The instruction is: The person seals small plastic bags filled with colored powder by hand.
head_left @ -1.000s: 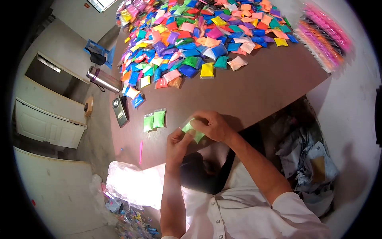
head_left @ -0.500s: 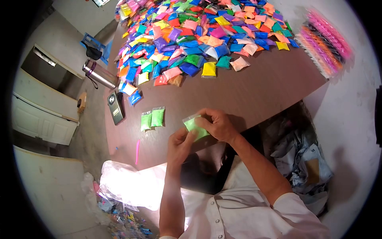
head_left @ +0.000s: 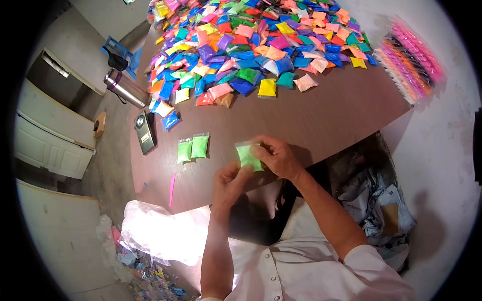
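A light green packet (head_left: 248, 155) with a clear top strip is held upright near the table's front edge. My left hand (head_left: 231, 183) pinches its lower part between thumb and fingers. My right hand (head_left: 277, 156) grips its right side, thumb across the front. Two more green packets (head_left: 200, 146) lie side by side on the brown table (head_left: 321, 115), left of my hands. A pink stick (head_left: 172, 189) rests on the table to the lower left.
Many coloured packets (head_left: 246, 74) cover the table's far part. A steel flask (head_left: 125, 88) and a dark phone-like device (head_left: 145, 132) are at the left edge. Wrapped pink and orange bundles (head_left: 409, 62) lie far right. Clear plastic (head_left: 150, 226) is at the near left.
The green packet has turned more upright and flatter between my hands, showing more of its face. Both hands keep hold of it. The camera view has shifted slightly.
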`<state>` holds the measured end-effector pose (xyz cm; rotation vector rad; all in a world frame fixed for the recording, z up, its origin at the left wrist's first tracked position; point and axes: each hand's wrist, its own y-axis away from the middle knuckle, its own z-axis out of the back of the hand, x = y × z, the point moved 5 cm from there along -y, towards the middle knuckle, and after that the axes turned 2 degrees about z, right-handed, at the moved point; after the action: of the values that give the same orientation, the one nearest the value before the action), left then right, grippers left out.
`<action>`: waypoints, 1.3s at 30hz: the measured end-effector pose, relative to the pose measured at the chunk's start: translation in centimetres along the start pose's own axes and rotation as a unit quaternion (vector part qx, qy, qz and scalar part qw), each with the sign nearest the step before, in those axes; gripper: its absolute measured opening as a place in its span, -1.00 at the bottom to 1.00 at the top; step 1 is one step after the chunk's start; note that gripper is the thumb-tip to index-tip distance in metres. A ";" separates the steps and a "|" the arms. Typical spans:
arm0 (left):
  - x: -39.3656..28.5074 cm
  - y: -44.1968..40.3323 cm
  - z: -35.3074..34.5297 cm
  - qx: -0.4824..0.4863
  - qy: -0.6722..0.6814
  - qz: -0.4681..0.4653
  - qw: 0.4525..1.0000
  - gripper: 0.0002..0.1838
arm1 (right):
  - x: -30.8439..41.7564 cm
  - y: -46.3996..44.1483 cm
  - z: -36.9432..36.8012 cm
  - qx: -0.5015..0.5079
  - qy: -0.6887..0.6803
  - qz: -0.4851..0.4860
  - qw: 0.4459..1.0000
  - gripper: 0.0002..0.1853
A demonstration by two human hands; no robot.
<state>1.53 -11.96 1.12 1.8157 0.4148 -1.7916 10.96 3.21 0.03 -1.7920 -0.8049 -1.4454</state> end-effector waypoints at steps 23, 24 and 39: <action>-2.2 -0.2 -1.0 0.002 -0.092 0.045 0.995 -0.74 | 0.4 0.4 0.4 -0.022 0.013 -0.022 0.999 -0.72; -1.8 -0.4 -1.0 -0.009 -0.082 0.049 0.995 -0.74 | 0.6 0.3 0.4 -0.027 0.019 -0.011 0.999 -0.72; -1.2 -0.5 -0.1 -0.024 0.021 0.020 0.999 -0.73 | 1.0 0.5 0.2 -0.034 0.017 -0.030 0.999 -0.74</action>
<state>1.29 -11.30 2.18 1.8186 0.4311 -1.7034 11.68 3.18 0.96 -1.8029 -0.8059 -1.5549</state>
